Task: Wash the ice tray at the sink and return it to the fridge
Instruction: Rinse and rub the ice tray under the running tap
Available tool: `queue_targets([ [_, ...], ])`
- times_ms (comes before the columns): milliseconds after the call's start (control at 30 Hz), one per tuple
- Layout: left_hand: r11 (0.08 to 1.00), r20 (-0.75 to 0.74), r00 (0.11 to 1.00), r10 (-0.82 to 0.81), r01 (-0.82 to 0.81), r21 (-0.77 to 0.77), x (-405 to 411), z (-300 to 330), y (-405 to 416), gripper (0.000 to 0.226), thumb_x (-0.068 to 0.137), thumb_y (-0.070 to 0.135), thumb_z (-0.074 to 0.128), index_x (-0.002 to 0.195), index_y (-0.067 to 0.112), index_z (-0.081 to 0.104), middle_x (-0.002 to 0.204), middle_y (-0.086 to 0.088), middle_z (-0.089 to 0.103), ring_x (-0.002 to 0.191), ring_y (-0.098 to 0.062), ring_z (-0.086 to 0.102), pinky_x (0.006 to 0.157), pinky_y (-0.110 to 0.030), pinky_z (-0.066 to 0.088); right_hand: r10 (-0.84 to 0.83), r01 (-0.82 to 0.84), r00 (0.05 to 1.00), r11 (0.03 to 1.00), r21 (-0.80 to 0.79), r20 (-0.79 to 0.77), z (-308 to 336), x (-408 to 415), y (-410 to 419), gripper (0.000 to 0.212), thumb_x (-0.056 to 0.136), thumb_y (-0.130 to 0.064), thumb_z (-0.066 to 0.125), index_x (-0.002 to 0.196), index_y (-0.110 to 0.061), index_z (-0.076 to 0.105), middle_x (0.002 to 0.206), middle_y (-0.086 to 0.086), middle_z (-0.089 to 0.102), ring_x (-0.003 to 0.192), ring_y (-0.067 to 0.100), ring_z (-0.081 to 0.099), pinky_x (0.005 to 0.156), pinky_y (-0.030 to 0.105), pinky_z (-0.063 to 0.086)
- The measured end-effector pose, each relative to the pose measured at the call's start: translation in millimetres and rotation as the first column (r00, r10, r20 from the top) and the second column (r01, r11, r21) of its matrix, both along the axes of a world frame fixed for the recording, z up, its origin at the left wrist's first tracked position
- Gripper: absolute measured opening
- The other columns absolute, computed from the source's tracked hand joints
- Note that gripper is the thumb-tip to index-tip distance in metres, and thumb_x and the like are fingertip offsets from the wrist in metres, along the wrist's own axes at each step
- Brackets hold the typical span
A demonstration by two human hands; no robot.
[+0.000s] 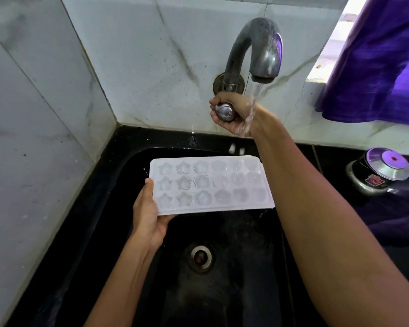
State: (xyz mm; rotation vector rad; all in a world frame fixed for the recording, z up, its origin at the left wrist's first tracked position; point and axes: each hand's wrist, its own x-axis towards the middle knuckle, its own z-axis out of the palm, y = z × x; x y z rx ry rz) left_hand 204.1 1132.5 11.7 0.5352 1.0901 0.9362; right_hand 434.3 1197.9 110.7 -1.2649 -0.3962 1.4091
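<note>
The left hand (149,215) grips the white ice tray (210,185) by its left short edge, thumb on the rim and fingers curled beneath, holding it level over the black sink (128,232). The right hand (232,112), above and behind the tray and apart from it, is closed around the tap knob (225,111). Water runs from the tap (257,50) over the right wrist.

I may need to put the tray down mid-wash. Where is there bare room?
The sink floor is bare around the drain, below the ice tray the left hand holds. The back is crowded: the right hand grips the tap knob under running water. A steel pot takes the right counter.
</note>
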Motion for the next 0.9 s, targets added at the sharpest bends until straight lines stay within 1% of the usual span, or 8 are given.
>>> queue_targets([
  [233, 1.000, -0.029, 1.000, 0.007, -0.007, -0.005, 0.6, 2.2, 0.2, 0.033, 0.097, 0.041, 0.043, 0.110, 0.017, 0.062, 0.099, -0.006, 0.072, 0.079, -0.019, 0.072, 0.051, -0.031, 0.056, -0.009, 0.064, 0.915, 0.990, 0.124, -0.403, -9.2, -8.2, -10.7, 0.002, 0.078, 0.001, 0.060, 0.077, -0.001, 0.059, 0.070, 0.009, 0.063, 0.062, 0.016, 0.065, 0.061, 0.022, 0.058],
  [333, 1.000, -0.044, 0.999, 0.001, -0.001, 0.003, -1.5, 3.7, 0.4, 0.036, 0.097, 0.042, 0.043, 0.115, 0.016, 0.061, 0.100, -0.006, 0.071, 0.084, -0.021, 0.070, 0.051, -0.031, 0.056, -0.011, 0.103, 0.846, 0.984, 0.144, -0.533, -15.4, -10.4, -23.9, 0.044, 0.069, -0.018, 0.074, 0.101, 0.008, 0.058, 0.101, 0.024, 0.066, 0.092, 0.031, 0.068, 0.087, 0.036, 0.055],
  [467, 1.000, -0.051, 0.999, -0.019, 0.019, 0.010, -6.0, 4.5, -0.4, 0.042, 0.097, 0.043, 0.042, 0.121, 0.014, 0.059, 0.107, -0.009, 0.070, 0.091, -0.024, 0.069, 0.053, -0.031, 0.057, 0.181, -0.181, 0.984, 0.983, -0.018, -0.003, -4.8, -6.4, -57.3, 0.103, 0.062, -0.064, 0.063, 0.131, 0.007, 0.035, 0.129, 0.027, 0.050, 0.112, 0.034, 0.060, 0.095, 0.038, 0.050],
  [533, 1.000, -0.048, 0.999, -0.020, 0.020, 0.010, -8.9, 5.5, -3.0, 0.042, 0.096, 0.043, 0.042, 0.122, 0.014, 0.059, 0.108, -0.009, 0.070, 0.090, -0.023, 0.069, 0.052, -0.031, 0.056, 0.128, -0.092, 0.928, 0.989, -0.117, 0.349, -5.8, -0.5, -82.9, 0.095, 0.073, -0.063, 0.061, 0.135, 0.004, 0.036, 0.131, 0.017, 0.051, 0.116, 0.025, 0.055, 0.099, 0.034, 0.045],
  [633, 1.000, -0.046, 0.999, -0.008, 0.008, 0.003, -13.0, 4.2, -4.2, 0.042, 0.096, 0.044, 0.043, 0.122, 0.014, 0.059, 0.105, -0.008, 0.070, 0.087, -0.022, 0.070, 0.051, -0.031, 0.056, 0.031, 0.093, 0.687, 0.987, -0.130, 0.726, -27.7, 16.7, -125.9, 0.058, 0.089, -0.049, 0.055, 0.132, -0.009, 0.051, 0.130, 0.004, 0.056, 0.118, 0.016, 0.051, 0.103, 0.031, 0.039],
  [733, 1.000, -0.037, 0.999, -0.024, 0.024, 0.008, -16.5, 8.8, -13.2, 0.042, 0.097, 0.044, 0.041, 0.123, 0.015, 0.058, 0.107, -0.008, 0.070, 0.089, -0.023, 0.069, 0.051, -0.032, 0.057, 0.027, 0.159, 0.741, 0.964, -0.214, 0.671, -50.2, 19.0, -171.4, 0.042, 0.098, -0.033, 0.047, 0.129, -0.007, 0.051, 0.130, 0.008, 0.056, 0.110, 0.015, 0.052, 0.097, 0.031, 0.040],
  [800, 0.999, -0.031, 0.999, -0.036, 0.036, 0.009, -17.7, 10.7, -18.8, 0.043, 0.097, 0.043, 0.040, 0.124, 0.015, 0.057, 0.110, -0.009, 0.069, 0.091, -0.024, 0.068, 0.052, -0.032, 0.057, 0.073, 0.051, 0.866, 0.971, -0.233, 0.495, -55.9, 6.8, -194.7, 0.029, 0.101, -0.024, 0.040, 0.121, -0.009, 0.055, 0.120, 0.007, 0.062, 0.102, 0.016, 0.060, 0.090, 0.031, 0.047],
  [900, 0.997, -0.036, 0.997, -0.073, 0.073, 0.024, -21.6, 11.2, -28.7, 0.044, 0.098, 0.044, 0.039, 0.125, 0.015, 0.057, 0.111, -0.009, 0.069, 0.093, -0.025, 0.068, 0.052, -0.032, 0.056, 0.094, -0.020, 0.879, 0.987, -0.161, 0.468, -63.1, -5.3, -218.1, 0.024, 0.100, -0.014, 0.042, 0.116, -0.010, 0.060, 0.104, 0.005, 0.070, 0.091, 0.014, 0.068, 0.077, 0.029, 0.057],
])
